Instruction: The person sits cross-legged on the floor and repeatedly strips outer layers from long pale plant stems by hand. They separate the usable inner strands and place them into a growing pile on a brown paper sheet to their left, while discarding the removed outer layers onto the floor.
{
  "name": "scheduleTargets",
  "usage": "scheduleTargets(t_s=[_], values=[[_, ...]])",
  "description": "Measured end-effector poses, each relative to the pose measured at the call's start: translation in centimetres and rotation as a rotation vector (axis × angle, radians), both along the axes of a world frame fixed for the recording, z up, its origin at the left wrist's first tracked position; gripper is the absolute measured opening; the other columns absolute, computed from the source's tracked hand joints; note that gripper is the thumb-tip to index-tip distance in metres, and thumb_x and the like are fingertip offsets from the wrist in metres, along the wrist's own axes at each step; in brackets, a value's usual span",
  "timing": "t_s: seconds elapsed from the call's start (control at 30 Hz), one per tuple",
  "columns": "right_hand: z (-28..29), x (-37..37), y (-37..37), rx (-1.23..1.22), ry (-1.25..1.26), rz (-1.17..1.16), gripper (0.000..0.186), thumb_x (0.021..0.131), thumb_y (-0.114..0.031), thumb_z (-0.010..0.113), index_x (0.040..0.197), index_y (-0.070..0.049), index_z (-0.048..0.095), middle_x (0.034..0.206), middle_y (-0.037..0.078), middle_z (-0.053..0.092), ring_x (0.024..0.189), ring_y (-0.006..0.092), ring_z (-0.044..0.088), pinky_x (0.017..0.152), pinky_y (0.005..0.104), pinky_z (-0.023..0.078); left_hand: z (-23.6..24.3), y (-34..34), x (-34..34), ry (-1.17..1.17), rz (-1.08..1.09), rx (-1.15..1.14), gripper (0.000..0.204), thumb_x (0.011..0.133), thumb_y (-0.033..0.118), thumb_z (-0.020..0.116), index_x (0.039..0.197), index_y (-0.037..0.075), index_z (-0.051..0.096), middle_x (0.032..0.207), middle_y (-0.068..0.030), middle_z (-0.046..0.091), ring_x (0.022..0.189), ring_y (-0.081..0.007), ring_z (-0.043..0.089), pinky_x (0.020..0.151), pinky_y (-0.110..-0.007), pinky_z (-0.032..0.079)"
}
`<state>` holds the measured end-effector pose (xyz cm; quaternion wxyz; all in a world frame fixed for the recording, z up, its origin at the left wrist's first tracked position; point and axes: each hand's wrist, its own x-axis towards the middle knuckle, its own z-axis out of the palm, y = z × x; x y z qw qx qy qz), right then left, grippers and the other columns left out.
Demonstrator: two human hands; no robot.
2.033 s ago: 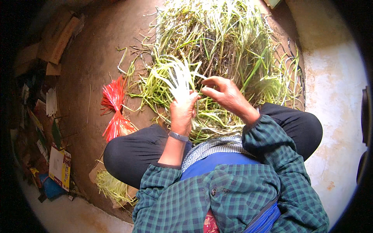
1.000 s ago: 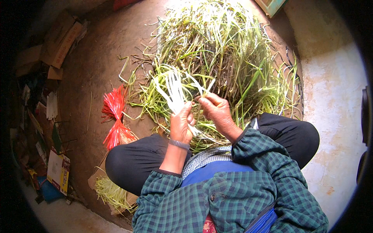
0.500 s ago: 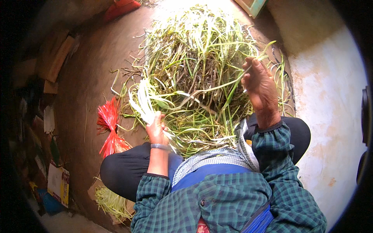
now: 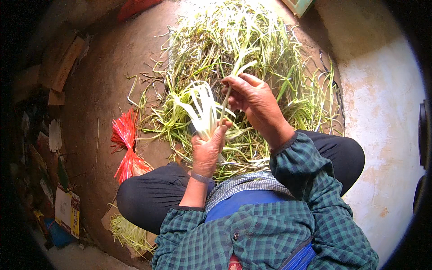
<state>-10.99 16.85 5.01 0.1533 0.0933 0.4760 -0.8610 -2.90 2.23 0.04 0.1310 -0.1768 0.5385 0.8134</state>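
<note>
My left hand (image 4: pixel 208 150) is closed round a bunch of white, flat-leaved stalks (image 4: pixel 203 107), which look like blanched chives; their pale ends fan upward. To its upper right, my right hand (image 4: pixel 255 100) pinches one long pale green stalk (image 4: pixel 228 87) between thumb and fingers. That stalk's lower end reaches the left thumb, and its leafy top spreads above the right fingers. Beyond both hands lies a big heap of tangled green and yellowish stalks (image 4: pixel 265 40), brown and withered in the middle. Loose strands also lie below my hands, close to my lap.
Left of the heap, a bundle of red plastic strips (image 4: pixel 128 150) is tied at its middle. More pale stalks (image 4: pixel 130 236) lie beside my left knee. Cardboard pieces (image 4: pixel 67 67) stand along the far left, and a whitish wall (image 4: pixel 382 130) rises on the right.
My right hand has come left and inward, bringing a stalk beside the bunch. My left hand has moved right and slightly nearer me, and the bunch now points more upright.
</note>
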Motion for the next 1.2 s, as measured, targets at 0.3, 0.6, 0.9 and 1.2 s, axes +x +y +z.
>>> scheduleTargets(t_s=[0.3, 0.6, 0.9, 1.2], values=[[-2.9, 3.6, 0.8, 0.348, 0.094, 0.592, 0.034, 0.093, -0.032, 0.061, 0.113, -0.005, 0.06, 0.083, 0.001, 0.062, 0.058, 0.0055, 0.05, 0.052, 0.0224, 0.042, 0.5, -3.1, -1.0, -0.011, 0.084, 0.266, 0.017, 0.094, 0.017, 0.06, 0.104, 0.003, 0.062, 0.084, -0.0106, 0.07, 0.051, -0.0037, 0.047, 0.045, -0.015, 0.036], [-7.9, 12.9, 4.5, 1.228, 0.734, 0.801, 0.013, 0.085, -0.019, 0.06, 0.083, -0.007, 0.057, 0.066, 0.017, 0.061, 0.063, 0.0371, 0.062, 0.054, 0.0462, 0.046, 0.5, -5.0, -1.5, 0.067, 0.383, 0.157, 0.016, 0.095, 0.018, 0.059, 0.102, 0.003, 0.059, 0.078, -0.0099, 0.067, 0.047, -0.0048, 0.045, 0.041, -0.018, 0.034], [-6.4, 10.9, 6.4, 1.61, 0.457, 0.928, 0.014, 0.077, -0.012, 0.061, 0.09, -0.01, 0.067, 0.087, 0.012, 0.066, 0.077, 0.0328, 0.066, 0.067, 0.0438, 0.054, 0.4, -5.6, -1.2, 0.046, 0.417, 0.196, 0.015, 0.095, 0.016, 0.059, 0.101, 0.004, 0.058, 0.079, -0.0102, 0.067, 0.047, -0.0053, 0.044, 0.041, -0.018, 0.033], [-2.6, 6.7, -2.6, 1.34, 0.582, 0.651, 0.029, 0.081, -0.026, 0.066, 0.103, -0.008, 0.062, 0.08, 0.014, 0.067, 0.075, 0.0367, 0.066, 0.065, 0.0452, 0.052, 0.1, -3.0, -0.8, -0.017, 0.313, 0.224, 0.015, 0.094, 0.014, 0.06, 0.104, 0.003, 0.06, 0.083, -0.0101, 0.068, 0.047, -0.0031, 0.043, 0.04, -0.018, 0.031]])
